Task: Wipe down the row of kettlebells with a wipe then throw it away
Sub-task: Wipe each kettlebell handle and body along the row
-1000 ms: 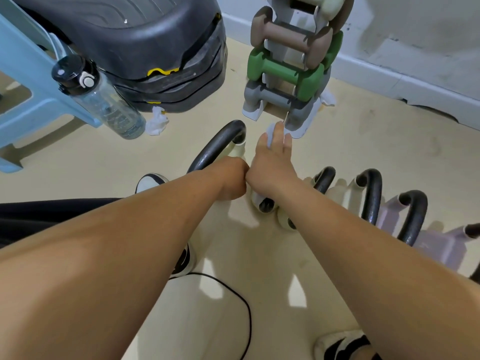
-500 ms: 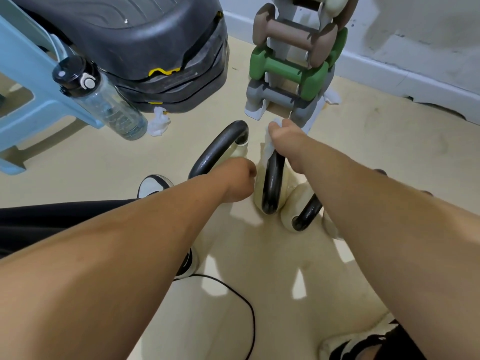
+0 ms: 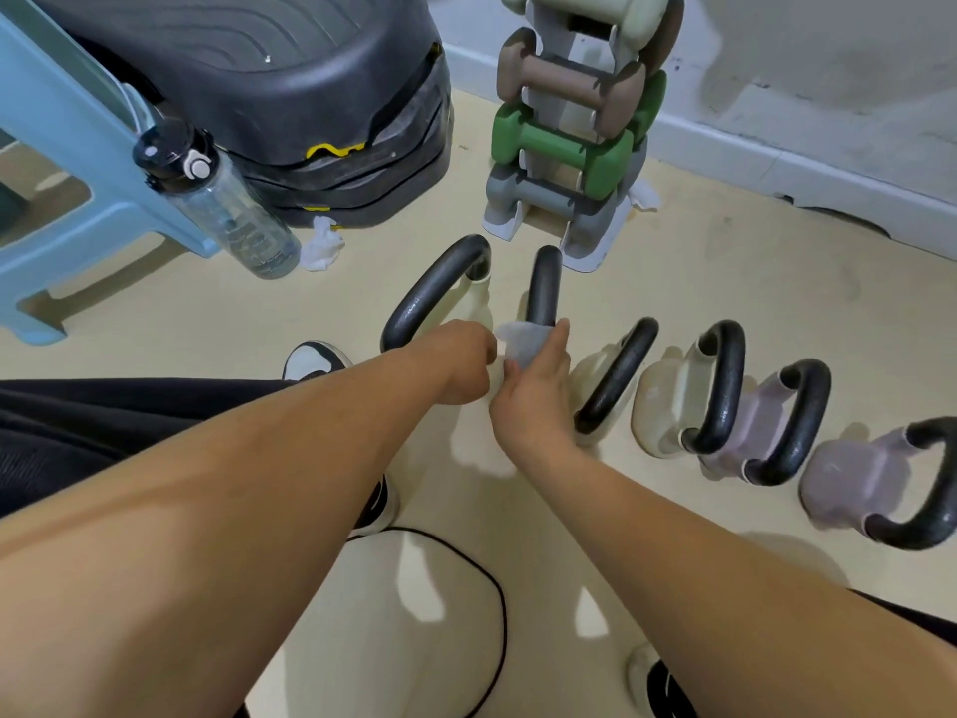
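Near the middle of the frame, the right grip (image 3: 533, 391) pinches the wipe (image 3: 523, 340) between thumb and fingers and presses it round the near end of the handle of the second kettlebell (image 3: 544, 287). Just left of it, the left grip (image 3: 455, 362) is curled low between that bell and the first kettlebell (image 3: 435, 298). Its fingers are hidden, so I cannot tell whether it grasps anything or only steadies. The row stands on the floor (image 3: 673, 282), running from the centre to the lower right. Four more bells, beginning with the third kettlebell (image 3: 616, 375), stand beyond the right grip. By my reading the wiping is at an early stage, on the second handle. The next move is probably to finish this handle and its pale body, then carry the wipe rightward to the third. No bin shows, so throwing the wipe away will mean looking elsewhere.
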Motion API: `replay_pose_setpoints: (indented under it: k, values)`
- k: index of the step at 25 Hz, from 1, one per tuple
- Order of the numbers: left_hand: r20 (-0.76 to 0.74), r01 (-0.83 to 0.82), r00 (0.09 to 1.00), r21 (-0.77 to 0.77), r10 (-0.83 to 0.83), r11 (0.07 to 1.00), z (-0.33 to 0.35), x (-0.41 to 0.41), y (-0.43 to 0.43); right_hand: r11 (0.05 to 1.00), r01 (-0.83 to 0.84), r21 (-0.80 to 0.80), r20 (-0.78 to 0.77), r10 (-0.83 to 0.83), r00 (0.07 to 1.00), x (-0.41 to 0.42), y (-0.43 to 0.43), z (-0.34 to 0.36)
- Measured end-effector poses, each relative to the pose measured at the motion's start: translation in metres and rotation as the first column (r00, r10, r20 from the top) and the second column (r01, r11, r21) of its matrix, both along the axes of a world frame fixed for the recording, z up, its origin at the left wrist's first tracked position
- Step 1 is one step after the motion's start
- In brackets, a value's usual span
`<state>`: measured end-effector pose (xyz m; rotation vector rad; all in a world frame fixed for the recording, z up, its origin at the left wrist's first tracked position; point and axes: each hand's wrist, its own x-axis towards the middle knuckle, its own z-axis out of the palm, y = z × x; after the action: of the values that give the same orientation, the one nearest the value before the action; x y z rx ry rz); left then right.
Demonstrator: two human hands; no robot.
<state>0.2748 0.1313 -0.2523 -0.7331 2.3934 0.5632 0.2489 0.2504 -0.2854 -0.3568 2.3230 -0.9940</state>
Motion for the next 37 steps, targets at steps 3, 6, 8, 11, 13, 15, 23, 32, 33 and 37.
replay_pose_setpoints:
  k: [3,6,8,11,13,15,23,32,33,37]
  values:
    - [-0.003,0.012,1.000,-0.003,-0.012,1.000,-0.007,-0.002,-0.009,0.993,0.108,0.040,0.065,-0.111,0.992,-0.042,-0.035,0.008]
    - [-0.007,-0.016,1.000,0.014,0.016,1.000,-0.011,-0.003,-0.013,0.997,0.080,0.019,0.285,-0.082,0.955,-0.103,-0.068,0.022]
    - [-0.007,-0.022,1.000,0.033,0.022,0.999,-0.011,-0.007,-0.011,0.997,0.078,-0.010,0.398,-0.068,0.915,-0.125,-0.073,0.025]
    - [-0.043,-0.026,0.999,0.034,0.028,0.999,-0.005,-0.019,-0.009,0.994,0.109,-0.031,0.363,-0.090,0.928,-0.119,-0.072,0.022]
    - [-0.070,-0.022,0.997,-0.022,0.021,1.000,-0.002,-0.027,-0.009,0.996,0.091,-0.017,0.250,-0.084,0.965,-0.093,-0.062,0.022]
    - [-0.098,-0.060,0.994,-0.060,0.054,0.996,-0.004,-0.029,-0.011,0.999,0.045,-0.006,0.204,-0.042,0.978,-0.067,-0.044,0.021]
    - [-0.243,-0.347,0.896,0.141,0.372,0.927,-0.006,-0.029,-0.017,0.985,-0.123,0.118,0.068,0.116,0.991,-0.060,-0.040,0.015]
    - [-0.078,-0.296,0.944,0.224,0.320,0.929,-0.014,-0.022,-0.025,0.765,-0.365,0.530,-0.046,0.456,0.889,-0.140,-0.110,0.029]
    - [-0.080,-0.301,0.943,0.217,0.324,0.929,-0.014,-0.023,-0.025,0.791,-0.377,0.482,-0.036,0.447,0.894,-0.143,-0.110,0.029]
    - [-0.081,-0.239,0.964,0.171,0.255,0.956,-0.011,-0.021,-0.022,0.720,-0.390,0.574,-0.192,0.582,0.791,-0.126,-0.087,0.010]
